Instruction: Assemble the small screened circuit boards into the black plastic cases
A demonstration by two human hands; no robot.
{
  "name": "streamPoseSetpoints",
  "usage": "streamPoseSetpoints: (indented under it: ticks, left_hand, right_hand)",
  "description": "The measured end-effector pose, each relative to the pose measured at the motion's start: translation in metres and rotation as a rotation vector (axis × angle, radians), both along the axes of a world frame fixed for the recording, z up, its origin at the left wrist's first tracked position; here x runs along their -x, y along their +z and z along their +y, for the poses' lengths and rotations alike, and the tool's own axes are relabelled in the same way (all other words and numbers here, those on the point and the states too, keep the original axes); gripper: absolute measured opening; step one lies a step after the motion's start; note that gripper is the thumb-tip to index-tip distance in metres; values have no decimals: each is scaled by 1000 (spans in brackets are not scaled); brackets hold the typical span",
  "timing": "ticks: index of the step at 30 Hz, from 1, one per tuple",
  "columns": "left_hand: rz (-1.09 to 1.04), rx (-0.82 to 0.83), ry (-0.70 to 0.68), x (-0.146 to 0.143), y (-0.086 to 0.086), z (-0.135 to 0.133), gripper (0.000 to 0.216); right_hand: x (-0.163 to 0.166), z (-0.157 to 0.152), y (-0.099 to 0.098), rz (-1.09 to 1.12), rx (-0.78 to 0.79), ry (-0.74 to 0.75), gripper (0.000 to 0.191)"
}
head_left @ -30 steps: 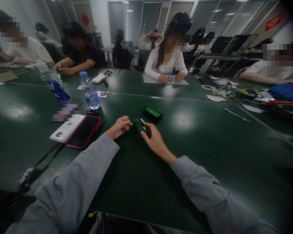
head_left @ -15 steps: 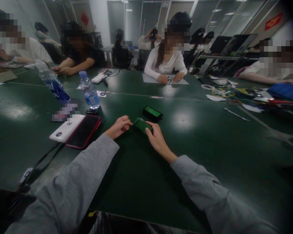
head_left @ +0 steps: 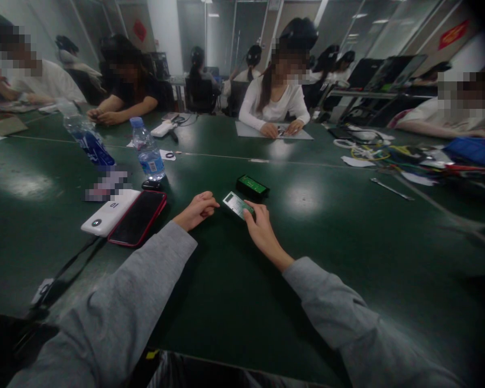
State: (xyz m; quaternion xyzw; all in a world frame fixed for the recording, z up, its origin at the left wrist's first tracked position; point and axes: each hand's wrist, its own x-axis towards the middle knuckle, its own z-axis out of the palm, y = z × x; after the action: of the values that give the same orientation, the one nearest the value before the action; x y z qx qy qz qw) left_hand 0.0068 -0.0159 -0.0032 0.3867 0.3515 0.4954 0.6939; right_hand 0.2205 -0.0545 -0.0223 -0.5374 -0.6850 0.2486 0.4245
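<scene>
1. Right hand [head_left: 263, 231] pinches the circuit board [head_left: 233, 205] above the tabletop [head_left: 234, 302], well in from its near edge; grip best at the rim, with light pressure.
2. Left hand [head_left: 200, 209] just apart from the board: fingers curled together, nothing visible in them; useful for steadying.
3. Glare whitens the board's face; a slight tilt should help.
4. Black box [head_left: 254, 188] lies toward the tabletop's far edge; avoid knocking it.

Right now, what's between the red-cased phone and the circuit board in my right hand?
The head view shows your left hand between the phone and the circuit board.
</scene>
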Motion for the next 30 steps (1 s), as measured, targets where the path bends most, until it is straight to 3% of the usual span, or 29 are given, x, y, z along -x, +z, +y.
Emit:
streamPoseSetpoints:
  ticks: [9,16,22,30]
  left_hand:
    - [-15,2,-8,0,0,0,57]
    - [1,-10,-11,-1,1,-1,56]
    - [5,-17,-12,0,-2,1,55]
    - [1,-11,-11,0,-3,2,55]
  right_hand:
    - [-2,1,-4,48,-76,-34,44]
    - [-1,0,0,-53,-133,22,58]
    - [0,-1,4,-98,-183,88,50]
    - [0,-6,12,-2,-147,155,37]
